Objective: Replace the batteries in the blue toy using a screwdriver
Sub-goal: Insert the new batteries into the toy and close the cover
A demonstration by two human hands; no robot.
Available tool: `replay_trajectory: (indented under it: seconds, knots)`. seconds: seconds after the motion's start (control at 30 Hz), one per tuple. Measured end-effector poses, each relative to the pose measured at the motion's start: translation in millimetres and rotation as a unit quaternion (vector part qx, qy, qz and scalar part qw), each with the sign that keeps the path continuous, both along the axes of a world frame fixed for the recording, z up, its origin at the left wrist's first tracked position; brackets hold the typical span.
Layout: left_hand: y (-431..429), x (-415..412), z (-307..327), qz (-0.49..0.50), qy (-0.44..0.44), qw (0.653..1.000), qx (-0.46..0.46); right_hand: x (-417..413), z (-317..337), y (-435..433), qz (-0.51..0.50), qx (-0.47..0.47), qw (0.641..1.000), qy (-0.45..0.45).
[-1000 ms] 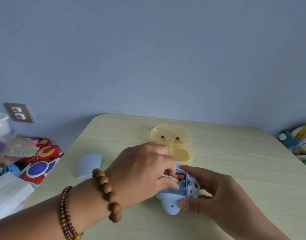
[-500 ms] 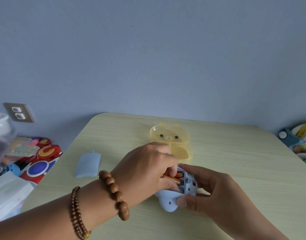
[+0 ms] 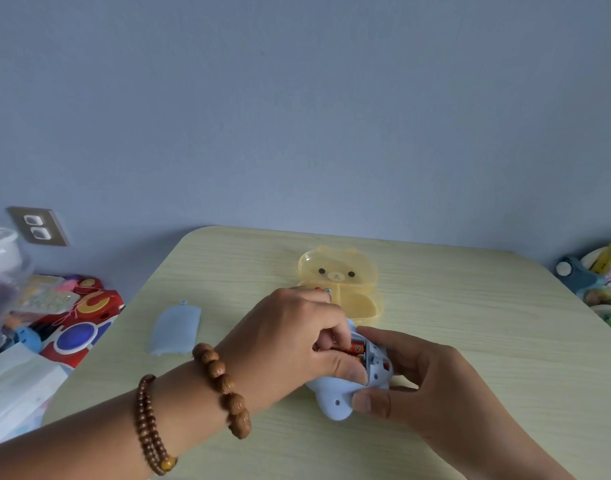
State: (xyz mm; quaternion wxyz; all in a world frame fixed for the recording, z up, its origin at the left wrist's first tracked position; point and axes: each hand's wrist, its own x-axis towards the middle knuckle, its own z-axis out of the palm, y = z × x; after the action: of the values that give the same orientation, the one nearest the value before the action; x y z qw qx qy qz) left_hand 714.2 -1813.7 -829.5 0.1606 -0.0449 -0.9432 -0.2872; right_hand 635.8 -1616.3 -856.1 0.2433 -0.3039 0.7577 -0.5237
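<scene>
Head view: the blue toy [image 3: 335, 398] is seen lying on the pale wood-grain surface [image 3: 487, 334], near its front edge and roughly at its middle, with the battery compartment open and turned upward. It is gripped by the right hand [image 3: 432, 386], whose thumb is pressed on the near rounded lobe while the fingers are curled round the far side. The left hand [image 3: 290, 341] is laid over the toy from the left. Its fingers are curled downward, and the batteries [image 3: 356, 349] in the compartment are pinched between thumb and fingertips. Much of the compartment is hidden by this hand.

One toy is counted. What appear to be two orange-red batteries are seen side by side inside it; whether more lie under the fingers cannot be told. One blue battery cover [image 3: 175, 332] is laid flat on the surface, well apart to the left of the hands. One translucent yellow bear-shaped case [image 3: 345, 271] stands open just behind the left hand, with a small red and grey item [image 3: 324, 291] partly seen inside. Two brown bead bracelets [image 3: 224, 389] are worn on the left wrist.

Off the surface, a wall socket [image 3: 37, 226] and a heap of coloured toys [image 3: 86, 317] are seen on the left, and more packages [image 3: 605, 275] on the right.
</scene>
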Motion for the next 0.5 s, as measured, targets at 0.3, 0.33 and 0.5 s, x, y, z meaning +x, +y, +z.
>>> replay_trajectory:
  seconds: [0.3,0.33,0.5]
  knots:
    - [-20.3,3.6,16.1,0.133,-0.160,0.977,0.055,2.1,-0.5,-0.6,-0.012,0.012,1.000,0.001]
    - [-18.3,3.0,14.1,0.140,-0.177,0.972,0.060,2.5,0.5,-1.0,-0.011,0.013,1.000,0.003]
    - [-17.9,-2.7,10.9,0.150,-0.215,0.961,0.091,3.0,0.6,-1.3,-0.015,0.022,1.000,0.013]
